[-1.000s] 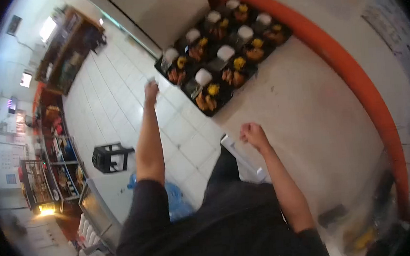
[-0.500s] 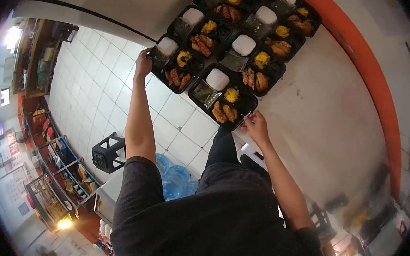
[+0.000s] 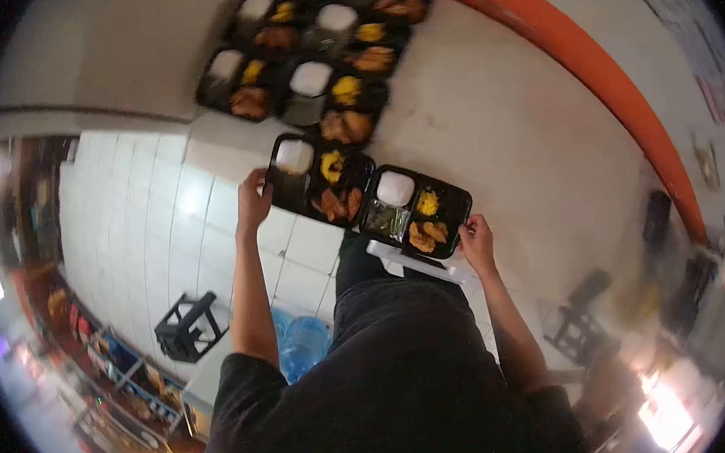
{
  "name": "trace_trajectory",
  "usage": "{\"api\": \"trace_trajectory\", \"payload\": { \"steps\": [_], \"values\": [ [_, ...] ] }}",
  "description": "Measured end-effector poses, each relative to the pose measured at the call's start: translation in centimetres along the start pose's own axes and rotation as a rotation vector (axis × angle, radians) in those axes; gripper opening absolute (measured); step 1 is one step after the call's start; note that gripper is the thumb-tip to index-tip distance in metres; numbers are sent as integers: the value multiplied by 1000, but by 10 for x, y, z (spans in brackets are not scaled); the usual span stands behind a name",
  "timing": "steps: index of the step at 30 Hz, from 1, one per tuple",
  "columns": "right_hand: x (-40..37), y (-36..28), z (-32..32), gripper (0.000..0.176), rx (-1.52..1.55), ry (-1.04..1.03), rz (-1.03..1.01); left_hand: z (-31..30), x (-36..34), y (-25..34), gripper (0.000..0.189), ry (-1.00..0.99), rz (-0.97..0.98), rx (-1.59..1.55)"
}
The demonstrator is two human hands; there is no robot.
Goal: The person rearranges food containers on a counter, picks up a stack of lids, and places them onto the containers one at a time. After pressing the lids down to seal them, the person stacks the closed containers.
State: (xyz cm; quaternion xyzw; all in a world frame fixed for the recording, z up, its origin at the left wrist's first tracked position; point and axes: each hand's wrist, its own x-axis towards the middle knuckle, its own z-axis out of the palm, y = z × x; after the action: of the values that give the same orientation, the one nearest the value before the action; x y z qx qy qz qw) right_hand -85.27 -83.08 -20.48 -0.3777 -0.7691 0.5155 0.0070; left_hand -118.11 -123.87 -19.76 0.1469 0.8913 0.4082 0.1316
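Note:
My left hand (image 3: 254, 203) grips the left edge of a black meal tray (image 3: 294, 187), its fingers curled round the rim. White rice (image 3: 294, 157), yellow food (image 3: 332, 166) and brown fried pieces (image 3: 341, 204) sit in its compartments. At the right, my right hand (image 3: 476, 243) pinches the outer edge of a second black meal tray (image 3: 458, 205), which holds rice (image 3: 395, 188), a clear packet (image 3: 386, 221), yellow food and fried pieces. The two trays lie side by side, close together, in front of my body. My fingertips are partly hidden by the rims.
Several more filled trays (image 3: 313, 109) stand in rows on the pale table (image 3: 491, 123) beyond. An orange edge (image 3: 570, 48) curves along its far right side. On the tiled floor are a black stool (image 3: 190, 327) and blue water bottles (image 3: 305, 346).
Both held trays have moved toward my body, away from the rows, and my view has turned. The right tray has swung round to sit to the right of the left one.

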Motion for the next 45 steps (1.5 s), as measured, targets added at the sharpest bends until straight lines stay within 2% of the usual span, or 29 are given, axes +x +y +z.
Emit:
{"api": "trace_trajectory", "payload": {
  "steps": [4,9,10,11,13,15,17,20,21,22,23,24,25,26,27,29,30,31,32,33,34,35,37,38,39,41,43,44,45],
  "values": [
    [-3,70,-115,18,-106,109,100,95,-54,79,25,-32,10,-37],
    [-10,132,-248,17,-304,218,4,211,-78,172,30,-166,-67,-49],
    [-3,170,-277,16,-351,257,-41,250,-73,192,31,-182,35,-105],
    [-1,200,-304,15,-411,284,-85,265,-71,221,30,-201,18,-151],
    [-4,180,-344,17,-511,253,115,296,-63,255,31,-287,109,-263],
    [-3,222,-367,22,-666,304,61,329,-54,256,25,-212,295,-133],
    [13,250,-385,30,-599,281,120,333,-49,274,28,-323,185,-148],
    [28,248,-399,33,-838,270,357,322,-35,227,29,-155,309,-120],
    [37,230,-394,31,-931,365,296,309,-27,202,29,-63,87,-424],
    [50,208,-386,30,-987,511,122,286,-15,164,28,29,-131,-726],
    [67,177,-373,29,-957,614,-126,262,-5,106,22,77,-159,-1106],
    [90,135,-350,28,-872,656,-344,234,2,84,24,319,-74,-586],
    [102,56,-312,26,-647,513,-271,213,11,62,31,499,-86,-306],
    [116,-23,-275,24,-424,401,-177,176,19,72,39,453,-413,-433],
    [140,-57,-232,24,-368,312,-357,149,27,96,52,460,-552,-557],
    [191,-115,-138,26,-321,49,-383,127,47,82,54,463,-550,-712],
    [206,-145,-92,27,-307,30,-442,120,58,74,54,460,-549,-712],
    [223,-170,-54,28,-385,-82,-644,113,67,65,57,458,-524,-771],
    [238,-191,-11,29,-171,-164,-376,108,74,56,60,454,-499,-829],
    [271,-177,42,35,-103,-133,-368,104,83,50,60,448,-499,-828],
    [280,-200,60,38,-285,-203,-403,101,87,44,57,400,-495,-800],
    [290,-208,87,38,-291,-203,-395,100,92,39,55,356,-493,-776],
    [304,-201,131,32,-481,92,-343,100,95,36,57,349,-459,-762],
    [314,-195,136,32,-501,86,-324,103,93,38,59,346,-412,-747],
    [320,-193,130,41,-327,-89,-191,100,89,46,59,325,-430,-757],
    [321,-189,108,50,-163,-224,-29,90,87,66,62,263,-465,-717],
    [314,-188,79,43,-135,-130,1,91,80,76,64,193,-445,-672],
    [313,-184,61,40,-249,-88,-21,90,77,88,62,139,-412,-700],
    [326,-172,57,40,-267,-71,7,91,82,78,62,137,-463,-696]
  ]
}}
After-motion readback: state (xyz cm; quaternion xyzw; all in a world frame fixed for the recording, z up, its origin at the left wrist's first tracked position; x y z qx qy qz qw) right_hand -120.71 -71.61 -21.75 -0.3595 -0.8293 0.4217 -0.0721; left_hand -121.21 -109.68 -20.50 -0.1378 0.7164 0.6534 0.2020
